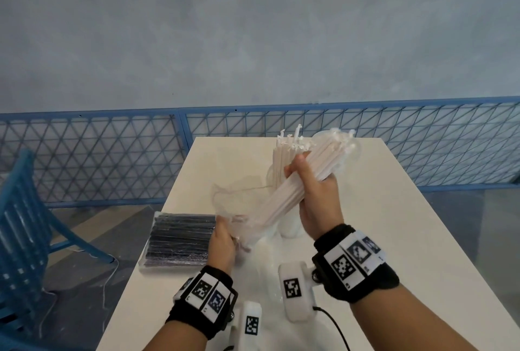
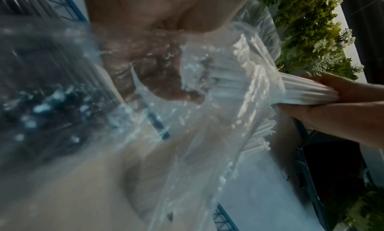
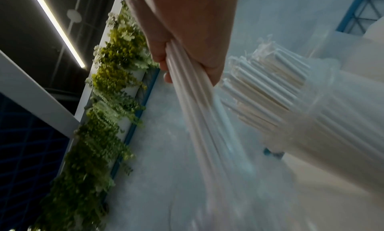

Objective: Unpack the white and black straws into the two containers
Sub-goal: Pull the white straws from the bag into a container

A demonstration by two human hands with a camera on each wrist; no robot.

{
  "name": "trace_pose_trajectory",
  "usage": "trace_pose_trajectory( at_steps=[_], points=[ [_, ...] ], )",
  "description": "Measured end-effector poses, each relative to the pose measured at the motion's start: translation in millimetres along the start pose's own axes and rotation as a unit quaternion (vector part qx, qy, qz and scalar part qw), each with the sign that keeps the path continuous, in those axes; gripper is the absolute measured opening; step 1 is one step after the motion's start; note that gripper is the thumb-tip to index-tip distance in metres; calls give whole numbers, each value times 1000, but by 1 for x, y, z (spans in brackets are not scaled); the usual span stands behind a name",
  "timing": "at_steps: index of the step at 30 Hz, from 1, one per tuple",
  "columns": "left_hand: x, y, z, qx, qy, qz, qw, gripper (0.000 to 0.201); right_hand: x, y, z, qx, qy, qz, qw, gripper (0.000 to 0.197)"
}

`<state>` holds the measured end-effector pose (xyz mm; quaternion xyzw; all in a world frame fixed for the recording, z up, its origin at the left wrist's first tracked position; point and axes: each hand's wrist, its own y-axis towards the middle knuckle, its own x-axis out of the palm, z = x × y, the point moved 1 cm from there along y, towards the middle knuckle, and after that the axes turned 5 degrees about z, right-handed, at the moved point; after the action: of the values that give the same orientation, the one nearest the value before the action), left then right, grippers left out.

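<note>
My right hand [image 1: 312, 181] grips a thick bundle of white straws [image 1: 284, 198] above the middle of the white table [image 1: 394, 224]. The bundle's lower end is still inside a clear plastic bag [image 1: 233, 201], and my left hand [image 1: 223, 238] pinches that bag's near end. In the left wrist view the bag [image 2: 207, 111] is crumpled around the straw ends [image 2: 228, 77]. Behind my right hand, more white straws [image 1: 280, 159] stand upright in a clear container; the right wrist view also shows these standing straws [image 3: 268, 90]. A sealed flat pack of black straws [image 1: 180, 238] lies at the table's left edge.
A second clear container [image 1: 351, 148] seems to stand behind the bundle, mostly hidden. A blue mesh fence [image 1: 112, 153] runs behind the table. A blue chair [image 1: 22, 224] stands to the left. A thin cable [image 1: 334, 328] trails near my right wrist.
</note>
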<state>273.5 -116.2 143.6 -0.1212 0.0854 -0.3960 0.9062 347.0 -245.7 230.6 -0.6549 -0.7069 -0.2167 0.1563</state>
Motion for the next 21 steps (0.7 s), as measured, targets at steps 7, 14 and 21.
trace_pose_trajectory(
  at_steps=[7,14,21],
  points=[
    [-14,14,-12,-66,-80,72,992,60,-3,21,-31,-98,-32,74,992,7],
    [-18,20,-9,-93,-140,103,980,63,15,33,-14,-156,-164,17,974,12],
    [-14,13,1,-89,-208,41,973,39,12,55,30,-70,-263,14,962,20]
  ],
)
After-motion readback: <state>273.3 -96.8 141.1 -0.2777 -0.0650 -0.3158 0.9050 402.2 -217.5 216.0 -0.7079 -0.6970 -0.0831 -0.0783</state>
